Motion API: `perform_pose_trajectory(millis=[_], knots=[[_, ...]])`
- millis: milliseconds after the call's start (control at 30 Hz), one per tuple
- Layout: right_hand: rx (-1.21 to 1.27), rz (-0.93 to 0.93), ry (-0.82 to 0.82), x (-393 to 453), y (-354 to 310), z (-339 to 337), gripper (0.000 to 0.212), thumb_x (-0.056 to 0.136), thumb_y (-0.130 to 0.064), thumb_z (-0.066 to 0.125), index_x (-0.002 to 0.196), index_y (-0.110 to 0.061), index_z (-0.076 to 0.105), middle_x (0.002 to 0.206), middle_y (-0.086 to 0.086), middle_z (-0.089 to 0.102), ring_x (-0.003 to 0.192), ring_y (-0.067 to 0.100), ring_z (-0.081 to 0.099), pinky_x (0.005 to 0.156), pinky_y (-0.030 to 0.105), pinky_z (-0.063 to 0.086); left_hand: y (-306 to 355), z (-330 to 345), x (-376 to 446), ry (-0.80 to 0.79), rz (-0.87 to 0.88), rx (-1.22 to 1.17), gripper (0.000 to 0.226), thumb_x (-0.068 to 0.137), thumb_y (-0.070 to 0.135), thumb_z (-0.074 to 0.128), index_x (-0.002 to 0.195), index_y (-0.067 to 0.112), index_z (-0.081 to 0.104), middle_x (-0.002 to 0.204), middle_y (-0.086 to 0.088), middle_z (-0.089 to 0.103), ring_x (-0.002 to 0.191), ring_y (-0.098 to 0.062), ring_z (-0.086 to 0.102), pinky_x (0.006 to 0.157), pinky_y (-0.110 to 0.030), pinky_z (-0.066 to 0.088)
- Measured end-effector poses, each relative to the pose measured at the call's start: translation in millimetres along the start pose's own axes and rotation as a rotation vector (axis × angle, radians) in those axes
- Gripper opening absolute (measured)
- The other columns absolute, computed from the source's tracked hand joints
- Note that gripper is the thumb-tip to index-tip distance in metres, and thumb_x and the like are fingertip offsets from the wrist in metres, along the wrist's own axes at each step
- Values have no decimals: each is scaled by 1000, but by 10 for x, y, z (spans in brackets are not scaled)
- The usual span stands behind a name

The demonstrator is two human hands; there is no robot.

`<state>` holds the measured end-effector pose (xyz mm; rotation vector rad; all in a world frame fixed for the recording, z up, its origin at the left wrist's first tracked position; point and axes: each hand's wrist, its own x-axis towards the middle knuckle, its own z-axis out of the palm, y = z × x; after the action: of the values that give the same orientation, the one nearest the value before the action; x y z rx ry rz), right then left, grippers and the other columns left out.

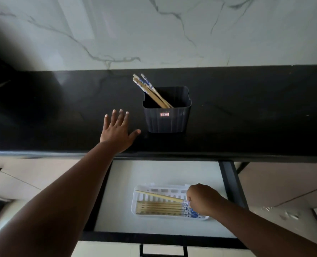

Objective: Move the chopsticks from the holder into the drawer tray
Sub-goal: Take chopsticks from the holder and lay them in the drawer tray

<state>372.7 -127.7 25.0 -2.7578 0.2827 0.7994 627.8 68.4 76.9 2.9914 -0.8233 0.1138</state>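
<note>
The left hand [116, 130] lies flat on the glossy black stone tabletop [246, 112], its fingers [115, 115] straight and slightly spread, thumb stuck out to the right, holding nothing. Just right of the thumb, apart from it, stands the dark ribbed square plastic holder [167, 117]. A small red-and-white label [164, 114] sits on its near wall; the writing is too small to read. A few wooden chopsticks with blue-and-white patterned tops [150, 90] lean in it toward the far left. Below the tabletop's near edge, the pale open drawer with a black frame [230, 179] holds a white slotted plastic tray [141, 193]. Several matching chopsticks [159, 208] lie side by side in the tray, patterned ends to the right. The right hand [202, 199], fingers curled, pinches the patterned end of one tilted chopstick [159, 196] over the tray.
</note>
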Motion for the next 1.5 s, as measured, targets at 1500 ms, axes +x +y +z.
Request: perform_pose_trajectory(millis=[1500], knots=[[819, -297, 287, -131, -382, -1990, 15, 81, -13, 68, 75, -25, 74, 71, -2, 75, 58, 9, 68, 58, 29, 58, -155, 290, 104, -108, 59, -168, 93, 83, 79, 19, 154, 22, 2, 161, 6, -9, 143, -7, -18, 120, -37, -7]])
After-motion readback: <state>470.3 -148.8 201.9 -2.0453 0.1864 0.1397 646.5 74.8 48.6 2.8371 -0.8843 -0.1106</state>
